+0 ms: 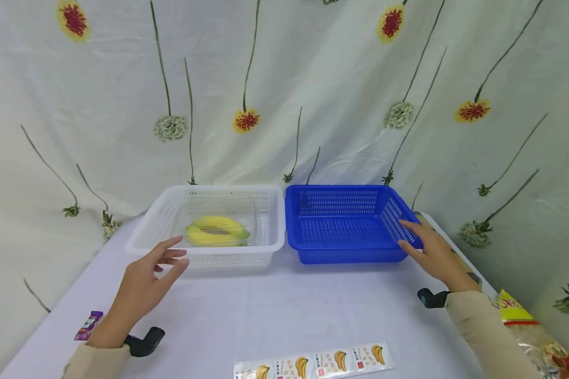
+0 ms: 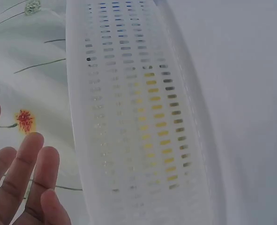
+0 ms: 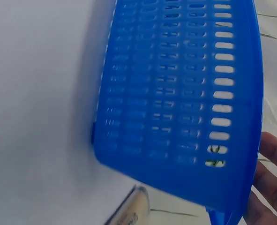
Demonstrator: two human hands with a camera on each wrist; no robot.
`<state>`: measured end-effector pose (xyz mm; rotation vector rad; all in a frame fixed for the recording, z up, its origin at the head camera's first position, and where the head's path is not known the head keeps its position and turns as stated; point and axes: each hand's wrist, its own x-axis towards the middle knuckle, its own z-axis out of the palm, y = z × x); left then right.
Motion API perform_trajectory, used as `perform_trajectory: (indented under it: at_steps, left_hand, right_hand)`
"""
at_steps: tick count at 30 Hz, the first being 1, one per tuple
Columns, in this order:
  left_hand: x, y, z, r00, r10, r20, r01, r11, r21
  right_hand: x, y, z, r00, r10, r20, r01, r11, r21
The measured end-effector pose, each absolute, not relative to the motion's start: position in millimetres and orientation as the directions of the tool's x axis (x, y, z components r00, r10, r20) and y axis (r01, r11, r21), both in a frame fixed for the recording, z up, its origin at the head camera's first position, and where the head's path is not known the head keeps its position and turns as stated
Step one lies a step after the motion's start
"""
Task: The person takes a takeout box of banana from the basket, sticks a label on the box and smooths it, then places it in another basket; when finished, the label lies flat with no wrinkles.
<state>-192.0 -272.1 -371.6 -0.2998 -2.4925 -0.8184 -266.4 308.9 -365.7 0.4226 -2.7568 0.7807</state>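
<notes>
White basket (image 1: 237, 250) and blue basket (image 1: 351, 256) side by side on the white surface (image 1: 284, 310), neighbouring ends touching or nearly so. Inside the white one, a clear box (image 1: 234, 208) with yellow fruit (image 1: 213, 239) lying in it; same yellow visible through the wall slots from the left wrist. In the blue one, slotted floor and far wall in plain view. Close behind both, a floral cloth (image 1: 284, 79). Open stretch of surface between the front walls and a strip of banana-printed packets (image 1: 314, 363) at the near edge of the head view. Purple packet (image 1: 89, 325) beside the left forearm; yellow-topped bag (image 1: 540, 331) by the right sleeve (image 1: 483, 326). Left hand (image 1: 144, 279) at the white basket's front left, thumb apart from fingers, grip wide. Right hand (image 1: 433, 255) at the blue basket's right end, fingers spread near the rim, grip wide. Contact with either rim: impossible to tell.
</notes>
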Motion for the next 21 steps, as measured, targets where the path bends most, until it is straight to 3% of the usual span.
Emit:
perform_trajectory:
  at_steps: [11,21]
  left_hand:
    - [-206.7,-271.4,-385.1,-0.957,0.042,0.287,0.245,0.645,0.724]
    - [-226.7,-268.1,-393.6,-0.981,0.001,0.194,0.153,0.62,0.77]
  right_hand:
    - [-288.9,290.0,-355.6,-0.896,-0.298,0.33,-0.443,0.66,-0.607]
    - [-305.6,271.2,-346.9,-0.892,-0.367,0.262,-0.438,0.564,-0.701]
